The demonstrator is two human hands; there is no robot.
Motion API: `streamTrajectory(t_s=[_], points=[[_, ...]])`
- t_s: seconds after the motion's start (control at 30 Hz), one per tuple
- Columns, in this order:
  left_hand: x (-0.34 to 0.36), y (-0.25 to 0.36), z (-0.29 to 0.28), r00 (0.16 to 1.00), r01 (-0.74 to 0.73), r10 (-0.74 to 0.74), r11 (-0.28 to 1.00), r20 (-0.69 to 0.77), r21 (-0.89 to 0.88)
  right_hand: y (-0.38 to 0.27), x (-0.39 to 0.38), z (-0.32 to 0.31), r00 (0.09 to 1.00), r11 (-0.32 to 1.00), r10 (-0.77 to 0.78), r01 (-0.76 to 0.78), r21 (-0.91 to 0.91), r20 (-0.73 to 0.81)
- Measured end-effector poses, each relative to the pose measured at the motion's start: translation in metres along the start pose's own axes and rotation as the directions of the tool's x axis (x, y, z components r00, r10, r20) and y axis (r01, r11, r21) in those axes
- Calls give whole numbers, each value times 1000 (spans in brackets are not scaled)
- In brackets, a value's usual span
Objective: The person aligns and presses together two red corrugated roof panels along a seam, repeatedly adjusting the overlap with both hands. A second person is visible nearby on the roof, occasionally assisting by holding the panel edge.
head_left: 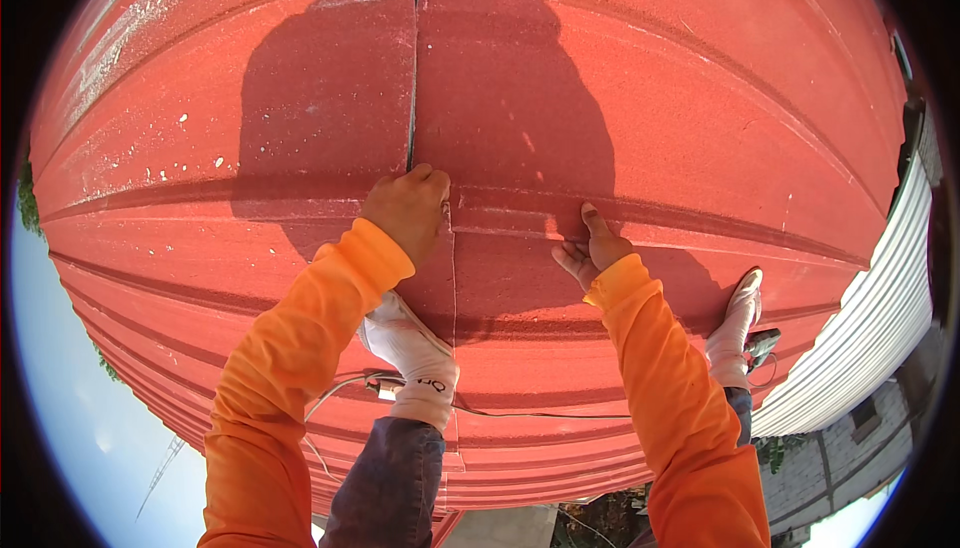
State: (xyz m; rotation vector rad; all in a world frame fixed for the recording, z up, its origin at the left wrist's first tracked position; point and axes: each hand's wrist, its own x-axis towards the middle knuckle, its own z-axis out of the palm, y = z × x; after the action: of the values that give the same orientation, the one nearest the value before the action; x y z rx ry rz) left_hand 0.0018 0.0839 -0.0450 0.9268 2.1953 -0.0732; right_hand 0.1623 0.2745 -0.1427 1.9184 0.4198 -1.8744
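Beneath me spreads a red ribbed metal roof. A lengthwise seam between two sheets runs through the middle, with a dark gap along its far part. My left hand is closed, knuckles up, at the near end of that gap where a raised rib crosses. Its fingertips are hidden, so what they grip cannot be made out. To the right of the seam, my right hand hovers at or just over the sheet near the same rib. Its thumb and fingers are apart, and nothing shows in it.
My socked left foot stands beside the seam; my right foot is farther right. A dark tool-like object lies beside it. A cable crosses behind the left foot near a small white block. Right of the roof's edge lies white corrugated roofing.
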Motion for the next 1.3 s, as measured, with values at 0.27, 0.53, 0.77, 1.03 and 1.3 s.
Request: streamTrajectory(t_s=[0.27,0.53,0.77,1.03,1.3], points=[[-3,7,1,992,4,-12,998,-122,-66,-5,10,-10,997,990,58,-50,-129,55],[-1,-2,12,994,53,-53,999,-93,-9,-62,-32,14,994,579,28,69,-813,105],[3,7,20,985,128,-125,992,-115,16,-115,-100,242,633,199,-629,692,-694,451],[7,16,26,980,165,-166,986,-109,-11,-144,-64,304,543,-112,-767,410,-905,341],[5,19,21,968,186,-196,980,-154,-73,-163,-45,319,700,21,-608,484,-875,374]])
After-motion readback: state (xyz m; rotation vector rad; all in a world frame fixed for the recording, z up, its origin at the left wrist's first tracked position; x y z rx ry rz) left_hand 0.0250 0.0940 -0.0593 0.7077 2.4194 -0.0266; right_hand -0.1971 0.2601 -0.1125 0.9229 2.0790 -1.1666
